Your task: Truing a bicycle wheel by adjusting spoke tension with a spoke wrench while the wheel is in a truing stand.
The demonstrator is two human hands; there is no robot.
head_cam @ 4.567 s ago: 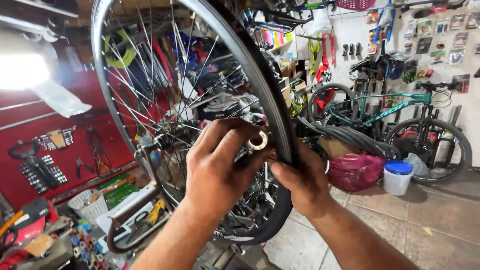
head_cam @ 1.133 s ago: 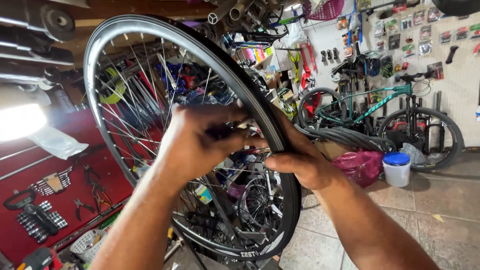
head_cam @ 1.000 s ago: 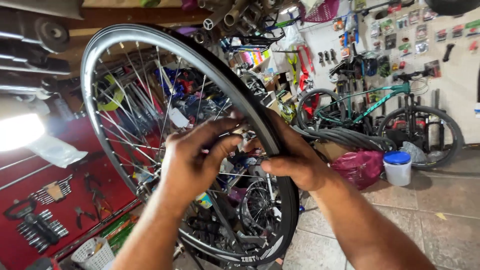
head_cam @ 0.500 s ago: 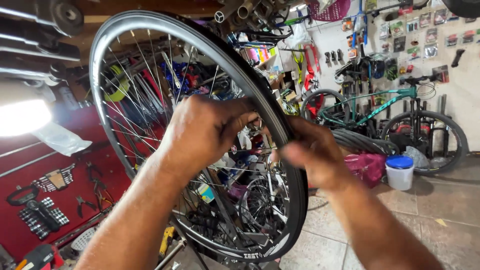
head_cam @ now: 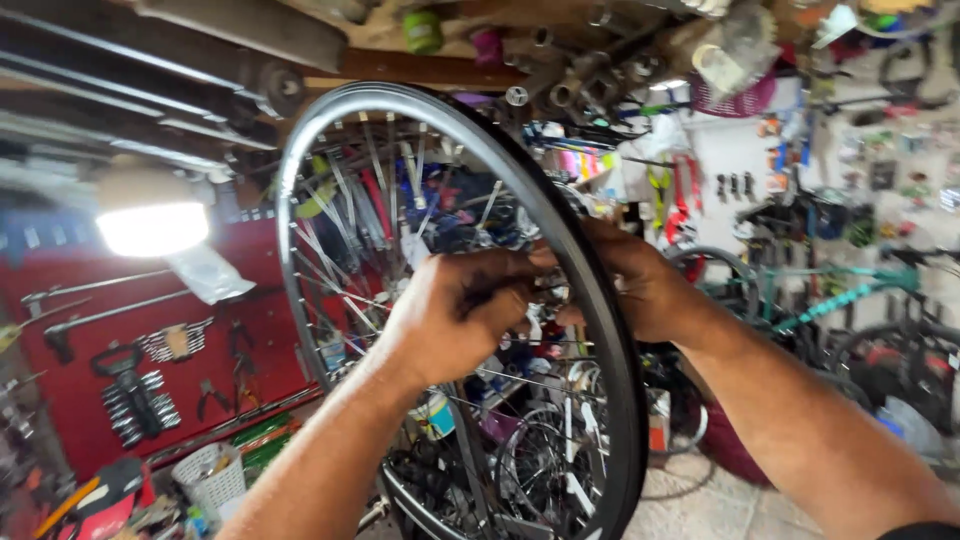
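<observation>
Fingers of the left hand (head_cam: 455, 320) are curled together around the middle of the wheel (head_cam: 600, 330), where thin steel spokes (head_cam: 340, 250) fan out from the hub; what they pinch there is blurred and I cannot tell it. On the far side of the rim the right hand (head_cam: 645, 285) presses its fingers against the same middle part, partly hidden by the black rubber tyre (head_cam: 615, 400) that wraps the shiny round metal rim. The wheel stands upright and fills the centre of the head view, its top near cluttered ceiling beams. Behind it at left hangs a red tool board (head_cam: 80, 390) with wrenches and pliers, beside a bright lamp (head_cam: 150, 225). At right stands a teal bicycle (head_cam: 830, 300). A white plastic basket (head_cam: 210, 480) sits at lower left.
</observation>
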